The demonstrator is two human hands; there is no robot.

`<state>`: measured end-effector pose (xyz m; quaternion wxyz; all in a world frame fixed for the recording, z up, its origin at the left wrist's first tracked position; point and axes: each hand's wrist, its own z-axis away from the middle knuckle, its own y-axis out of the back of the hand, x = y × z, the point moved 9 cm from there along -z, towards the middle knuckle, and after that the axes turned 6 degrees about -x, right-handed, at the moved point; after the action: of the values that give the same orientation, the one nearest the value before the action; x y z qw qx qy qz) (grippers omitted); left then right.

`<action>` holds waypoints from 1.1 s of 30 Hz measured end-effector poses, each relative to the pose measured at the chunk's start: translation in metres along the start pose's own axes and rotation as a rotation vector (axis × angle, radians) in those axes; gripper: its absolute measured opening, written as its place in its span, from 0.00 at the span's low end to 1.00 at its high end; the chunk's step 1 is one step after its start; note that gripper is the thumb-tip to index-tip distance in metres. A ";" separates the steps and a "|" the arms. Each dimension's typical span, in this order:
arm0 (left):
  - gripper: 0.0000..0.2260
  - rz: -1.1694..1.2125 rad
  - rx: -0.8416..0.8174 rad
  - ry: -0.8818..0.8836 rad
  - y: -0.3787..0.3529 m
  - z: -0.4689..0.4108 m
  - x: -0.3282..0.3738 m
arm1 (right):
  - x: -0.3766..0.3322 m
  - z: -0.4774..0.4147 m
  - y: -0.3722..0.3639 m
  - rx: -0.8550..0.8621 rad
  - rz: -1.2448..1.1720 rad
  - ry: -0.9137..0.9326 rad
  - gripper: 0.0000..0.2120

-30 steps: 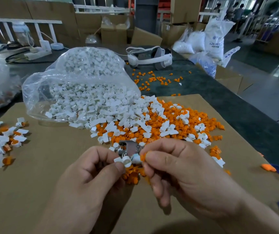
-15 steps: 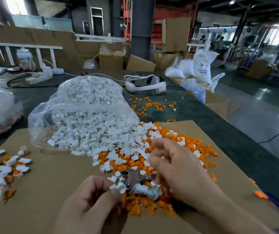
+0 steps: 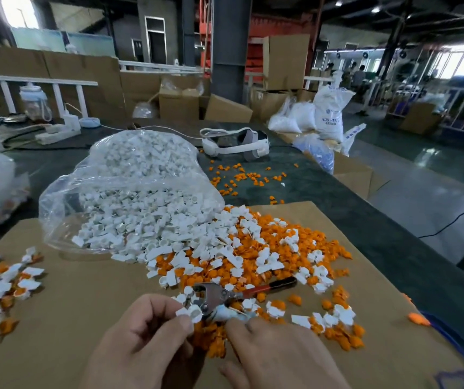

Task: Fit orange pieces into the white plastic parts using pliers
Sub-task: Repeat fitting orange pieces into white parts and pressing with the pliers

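My left hand (image 3: 146,341) pinches a white plastic part (image 3: 191,313) between thumb and fingertips, right against the metal head of the pliers (image 3: 211,297). The pliers lie on the cardboard with one red and black handle (image 3: 275,284) pointing right and a pale taped handle (image 3: 235,315) toward me. My right hand (image 3: 281,357) lies back-up with fairly straight fingers touching the taped handle, thumb spread apart. Loose orange pieces (image 3: 281,240) and white parts (image 3: 169,234) are heaped just beyond the pliers.
A clear bag (image 3: 129,178) spills white parts onto the cardboard sheet (image 3: 70,304). Fitted white-and-orange parts (image 3: 9,279) lie at the left. A white headset (image 3: 236,144) and scattered orange pieces sit farther back. The table edge runs along the right.
My right hand reached out over the orange pile, then came back to the pliers' taped handle. The camera tilted up. My left hand stayed at the pliers' head with the white part.
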<state>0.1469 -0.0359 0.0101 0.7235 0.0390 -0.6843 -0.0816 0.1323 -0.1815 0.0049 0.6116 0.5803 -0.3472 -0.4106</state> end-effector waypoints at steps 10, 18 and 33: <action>0.05 0.006 -0.023 -0.084 -0.001 -0.006 -0.001 | -0.010 -0.004 0.009 0.083 0.044 0.048 0.06; 0.12 -0.118 -0.023 -0.136 -0.004 0.000 -0.010 | 0.005 0.009 0.013 0.183 -0.132 -0.002 0.07; 0.18 -0.012 -0.002 -0.185 -0.006 0.005 -0.008 | -0.004 0.004 -0.008 -0.250 -2.159 0.262 0.06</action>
<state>0.1414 -0.0398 0.0013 0.6568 0.0348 -0.7478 -0.0900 0.1260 -0.1794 -0.0029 0.0162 0.5520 0.4562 -0.6978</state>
